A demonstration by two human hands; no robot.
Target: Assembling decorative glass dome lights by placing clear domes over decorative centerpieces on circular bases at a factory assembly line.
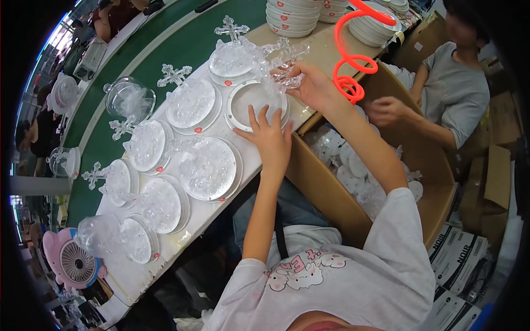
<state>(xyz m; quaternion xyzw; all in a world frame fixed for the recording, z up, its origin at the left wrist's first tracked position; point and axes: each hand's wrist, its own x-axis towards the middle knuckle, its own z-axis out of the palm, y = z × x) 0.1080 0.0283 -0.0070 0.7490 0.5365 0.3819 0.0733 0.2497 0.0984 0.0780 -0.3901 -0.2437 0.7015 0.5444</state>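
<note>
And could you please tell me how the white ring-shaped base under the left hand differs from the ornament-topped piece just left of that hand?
The ring-shaped base shows its broad middle, whereas the ornament-topped piece is covered by a clear ornament. The left hand is spread over the ring-shaped base, while no hand is on the ornament-topped piece. Both are round, have pale rims and lie on the white worktop.

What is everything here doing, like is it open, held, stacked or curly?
Left bare hand: spread over the white round plastic base
White base: lying flat, partly covered
Right bare hand: closed on the clear plastic ornament
Clear ornament: held
Brown cardboard box: open, clear pieces jumbled inside
Orange-red plastic tube: coiled in loose loops
White round containers: stacked
Pink round fan: can't tell if running
</note>
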